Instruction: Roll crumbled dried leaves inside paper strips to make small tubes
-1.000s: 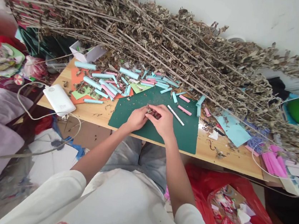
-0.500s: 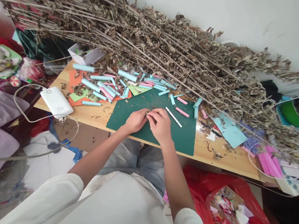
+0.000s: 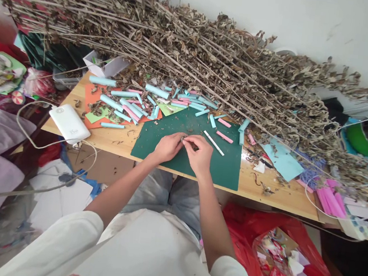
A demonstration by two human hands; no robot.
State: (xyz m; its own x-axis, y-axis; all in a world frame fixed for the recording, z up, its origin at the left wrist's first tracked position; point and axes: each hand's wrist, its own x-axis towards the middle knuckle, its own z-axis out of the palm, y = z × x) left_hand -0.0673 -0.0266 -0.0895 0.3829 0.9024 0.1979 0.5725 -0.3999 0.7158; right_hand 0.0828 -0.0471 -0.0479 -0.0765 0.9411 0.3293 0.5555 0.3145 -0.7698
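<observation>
My left hand [image 3: 168,147] and my right hand [image 3: 200,154] meet over the green cutting mat [image 3: 158,133]. Both are closed, fingertips pinching a small brownish bit of dried leaf [image 3: 182,138] between them; most of it is hidden by the fingers. Just beyond my right hand lies a thin white paper tube [image 3: 214,142], flat on the mat. Pink paper rolls [image 3: 224,137] and a blue paper roll [image 3: 212,121] rest farther back on it. Leaf crumbs are scattered over the mat's left part.
A large heap of dried leafy stalks [image 3: 181,44] spans the table's back. Blue rolls [image 3: 111,102] lie on orange paper [image 3: 92,94] at left, near a white power bank [image 3: 69,122] with a cable. A red plastic bag [image 3: 242,233] of scraps stands below right.
The fingers of my right hand have shifted slightly against the left, still pinching the bit of leaf. The rolls and the white tube lie as before.
</observation>
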